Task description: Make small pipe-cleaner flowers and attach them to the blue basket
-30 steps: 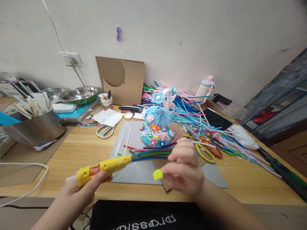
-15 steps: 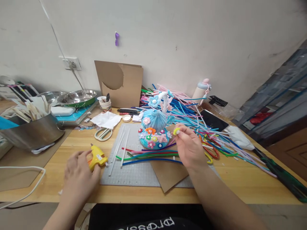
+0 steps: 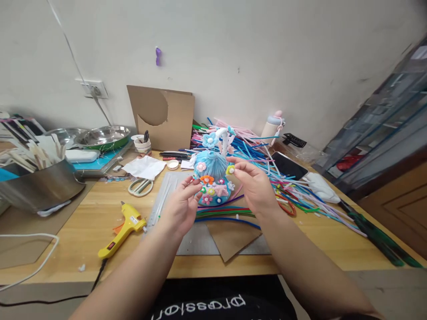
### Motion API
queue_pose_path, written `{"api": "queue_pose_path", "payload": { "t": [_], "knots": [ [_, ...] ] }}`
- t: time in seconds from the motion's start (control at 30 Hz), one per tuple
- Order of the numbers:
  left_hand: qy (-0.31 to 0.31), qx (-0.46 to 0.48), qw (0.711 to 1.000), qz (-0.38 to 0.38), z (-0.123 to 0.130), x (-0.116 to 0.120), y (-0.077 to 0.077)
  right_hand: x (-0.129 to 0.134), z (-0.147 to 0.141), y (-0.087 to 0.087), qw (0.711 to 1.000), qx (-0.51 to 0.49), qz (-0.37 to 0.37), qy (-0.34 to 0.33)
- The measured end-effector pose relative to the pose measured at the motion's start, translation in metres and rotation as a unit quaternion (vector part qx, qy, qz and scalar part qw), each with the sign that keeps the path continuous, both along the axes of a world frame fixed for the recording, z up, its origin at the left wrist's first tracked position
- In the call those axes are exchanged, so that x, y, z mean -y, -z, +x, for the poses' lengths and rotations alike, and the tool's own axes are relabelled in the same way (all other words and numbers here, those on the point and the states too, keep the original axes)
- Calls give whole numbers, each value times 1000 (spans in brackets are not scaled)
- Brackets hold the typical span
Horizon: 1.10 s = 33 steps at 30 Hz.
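Note:
A blue pipe-cleaner house-like craft (image 3: 213,165) with a ridged top, a white curved stem and several colourful flowers stands upright on the grey cutting mat (image 3: 193,242). Between the thumb and finger of my right hand (image 3: 256,184) is a small yellow flower (image 3: 230,170) with a white centre, close against the craft's right side. My left hand (image 3: 183,202) is at its left side with fingers apart; whether the fingertips touch it I cannot tell. The yellow glue gun (image 3: 125,229) lies on the table, left of my left forearm.
Loose pipe cleaners (image 3: 256,158) are heaped behind and right of the craft. A brown cardboard piece (image 3: 230,240) overlaps the mat's front. Scissors (image 3: 140,186), a white cloth (image 3: 144,166) and a metal pot of sticks (image 3: 43,189) are leftward. Green-handled pliers (image 3: 376,238) lie at right.
My left hand has left the glue gun and moved right to the craft's side. My right hand has brought the yellow flower left and up against the craft. The view has shifted slightly.

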State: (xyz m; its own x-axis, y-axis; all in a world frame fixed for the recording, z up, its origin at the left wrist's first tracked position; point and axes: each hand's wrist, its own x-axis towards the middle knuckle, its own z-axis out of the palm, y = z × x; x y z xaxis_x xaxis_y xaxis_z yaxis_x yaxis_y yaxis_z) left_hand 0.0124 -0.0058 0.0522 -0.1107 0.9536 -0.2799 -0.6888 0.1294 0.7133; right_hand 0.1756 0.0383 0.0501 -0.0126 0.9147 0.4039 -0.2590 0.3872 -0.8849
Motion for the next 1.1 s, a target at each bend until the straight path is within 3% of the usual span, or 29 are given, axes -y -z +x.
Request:
{"api": "queue_pose_path", "payload": {
  "t": [0.23, 0.63, 1.1],
  "knots": [
    [-1, 54, 997, 52, 12, -2, -1, -6, -7, -9, 996, 67, -51, 2],
    [-23, 62, 996, 52, 18, -15, 8, -10, -14, -12, 988, 127, -89, 15],
    [-21, 66, 996, 51, 19, -15, 5, -15, -16, -10, 983, 160, -53, 66]
  ]
}}
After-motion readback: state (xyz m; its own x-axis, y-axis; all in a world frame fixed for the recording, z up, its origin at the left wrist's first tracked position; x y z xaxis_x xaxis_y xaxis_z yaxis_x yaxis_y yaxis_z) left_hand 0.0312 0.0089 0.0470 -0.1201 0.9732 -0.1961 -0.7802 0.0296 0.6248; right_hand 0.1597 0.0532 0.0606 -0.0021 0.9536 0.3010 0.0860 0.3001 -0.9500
